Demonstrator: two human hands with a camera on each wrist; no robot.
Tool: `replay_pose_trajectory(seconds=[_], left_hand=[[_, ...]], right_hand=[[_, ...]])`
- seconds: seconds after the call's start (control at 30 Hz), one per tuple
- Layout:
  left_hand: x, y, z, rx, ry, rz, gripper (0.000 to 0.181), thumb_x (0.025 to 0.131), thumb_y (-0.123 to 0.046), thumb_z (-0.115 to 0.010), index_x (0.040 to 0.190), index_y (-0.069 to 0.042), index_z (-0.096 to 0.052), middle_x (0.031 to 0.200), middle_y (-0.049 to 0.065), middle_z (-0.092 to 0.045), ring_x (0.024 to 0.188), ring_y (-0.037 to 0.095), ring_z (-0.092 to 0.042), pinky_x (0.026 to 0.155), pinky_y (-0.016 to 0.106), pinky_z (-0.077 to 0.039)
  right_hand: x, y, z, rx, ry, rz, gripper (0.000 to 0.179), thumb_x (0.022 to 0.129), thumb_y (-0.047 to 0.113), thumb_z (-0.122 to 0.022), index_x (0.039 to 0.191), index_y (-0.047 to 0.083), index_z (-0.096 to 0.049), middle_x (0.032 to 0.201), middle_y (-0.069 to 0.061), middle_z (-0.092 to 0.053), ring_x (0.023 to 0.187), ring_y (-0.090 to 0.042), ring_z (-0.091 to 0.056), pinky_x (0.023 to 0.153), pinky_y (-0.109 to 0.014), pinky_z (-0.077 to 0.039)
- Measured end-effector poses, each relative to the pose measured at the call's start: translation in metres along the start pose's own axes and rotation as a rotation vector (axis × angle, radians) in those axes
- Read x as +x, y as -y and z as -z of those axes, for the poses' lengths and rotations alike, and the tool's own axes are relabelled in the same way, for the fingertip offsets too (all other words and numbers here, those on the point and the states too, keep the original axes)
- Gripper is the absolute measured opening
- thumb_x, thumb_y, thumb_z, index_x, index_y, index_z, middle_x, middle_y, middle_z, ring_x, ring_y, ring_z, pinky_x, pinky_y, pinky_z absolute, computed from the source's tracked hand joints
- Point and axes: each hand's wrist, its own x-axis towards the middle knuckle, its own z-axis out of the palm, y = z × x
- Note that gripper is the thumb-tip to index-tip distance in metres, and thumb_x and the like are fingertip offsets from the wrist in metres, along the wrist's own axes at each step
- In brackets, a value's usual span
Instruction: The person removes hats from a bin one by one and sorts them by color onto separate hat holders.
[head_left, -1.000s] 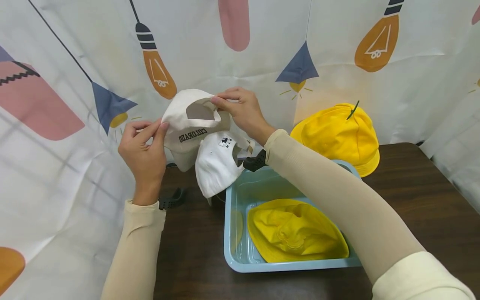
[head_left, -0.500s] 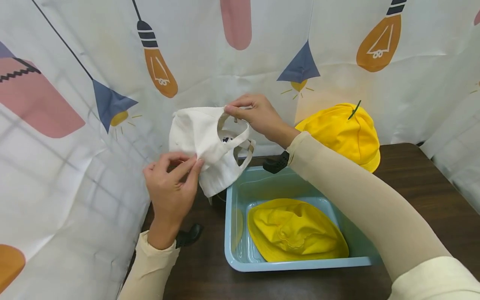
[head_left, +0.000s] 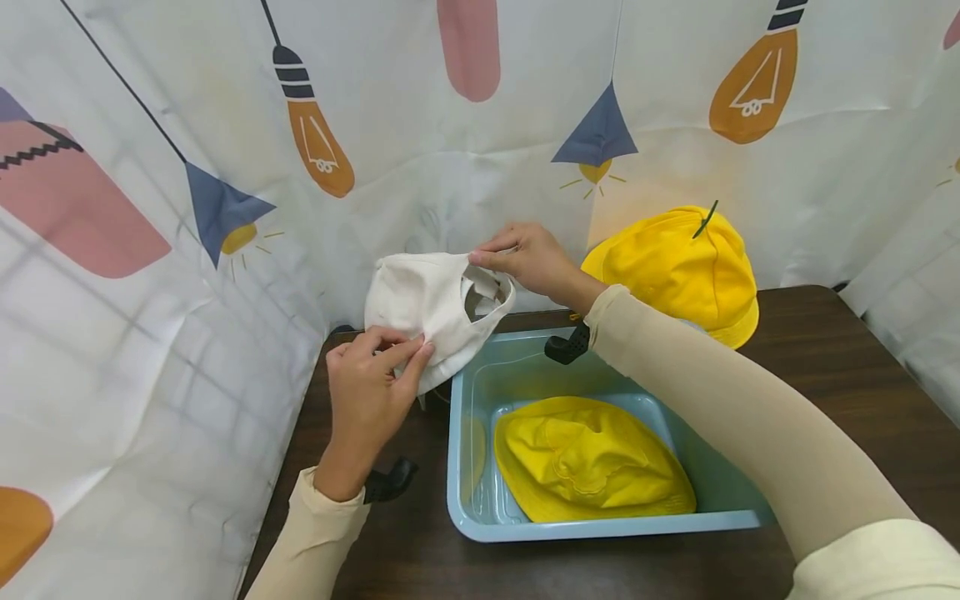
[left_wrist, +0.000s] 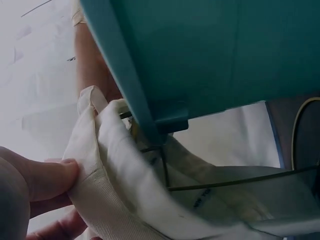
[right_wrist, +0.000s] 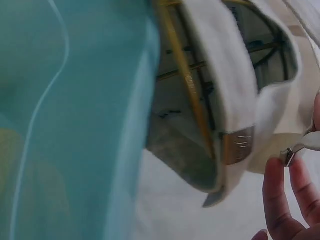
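Note:
With both hands I hold a cream baseball cap (head_left: 408,287), lowered over a second white cap (right_wrist: 215,55) that it mostly hides in the head view. My left hand (head_left: 375,387) pinches the near edge of the cream cap between thumb and fingers. My right hand (head_left: 536,262) pinches its back by the strap opening; a small metal buckle (right_wrist: 287,156) shows at those fingertips in the right wrist view. The lower cap has a brown leather tab (right_wrist: 239,146) on its strap and sits over a wire frame (right_wrist: 187,85), left of a blue tub (head_left: 600,531).
A yellow bucket hat (head_left: 592,462) lies inside the tub. Behind the tub's right side, a yellow cap (head_left: 686,271) with a green stem stands raised at the back of the dark wooden table (head_left: 840,383). A printed white curtain (head_left: 480,167) closes off the back and left.
The cream cap has turned and come down to the right, over the white cap. My left hand has moved right and lower; my right hand has also shifted right and down.

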Motion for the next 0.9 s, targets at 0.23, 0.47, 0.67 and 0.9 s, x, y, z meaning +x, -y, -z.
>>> replay_pose_trajectory(seconds=[0.23, 0.47, 0.67, 0.9], left_hand=[[-0.005, 0.002, -0.007, -0.012, 0.099, 0.014, 0.021, 0.084, -0.025, -0.086, 0.099, -0.011, -0.084, 0.089, 0.006, -0.074, 0.077, 0.025, -0.070, 0.076, 0.052, -0.043], [0.006, 0.013, -0.005, -0.078, 0.134, 0.149, 0.051, 0.085, -0.023, -0.085, 0.130, -0.004, -0.070, 0.089, 0.008, -0.079, 0.075, 0.025, -0.073, 0.069, 0.042, -0.056], [0.014, 0.016, -0.009, -0.078, 0.162, 0.265, 0.064, 0.083, -0.025, -0.087, 0.137, -0.001, -0.063, 0.086, 0.006, -0.079, 0.071, 0.024, -0.072, 0.069, 0.044, -0.056], [0.023, 0.022, -0.016, -0.063, 0.146, 0.264, 0.054, 0.083, -0.023, -0.086, 0.130, -0.003, -0.069, 0.087, 0.007, -0.080, 0.071, 0.025, -0.074, 0.070, 0.046, -0.056]], right_hand=[[-0.003, -0.010, -0.001, -0.069, -0.005, -0.046, 0.028, 0.090, 0.038, -0.079, 0.110, 0.019, -0.082, 0.106, 0.001, -0.070, 0.099, -0.018, -0.060, 0.086, -0.034, -0.050], [-0.007, -0.019, -0.003, -0.062, 0.026, -0.062, 0.024, 0.089, 0.038, -0.080, 0.107, 0.023, -0.083, 0.107, 0.001, -0.071, 0.100, -0.017, -0.061, 0.086, -0.034, -0.051], [-0.008, -0.019, -0.006, -0.052, 0.030, -0.086, 0.025, 0.087, 0.040, -0.082, 0.108, 0.027, -0.082, 0.108, 0.003, -0.071, 0.100, -0.017, -0.060, 0.086, -0.035, -0.051], [-0.003, -0.021, -0.007, -0.100, -0.015, -0.107, 0.027, 0.085, 0.040, -0.083, 0.110, 0.028, -0.081, 0.111, 0.002, -0.071, 0.102, -0.017, -0.059, 0.087, -0.034, -0.050]])
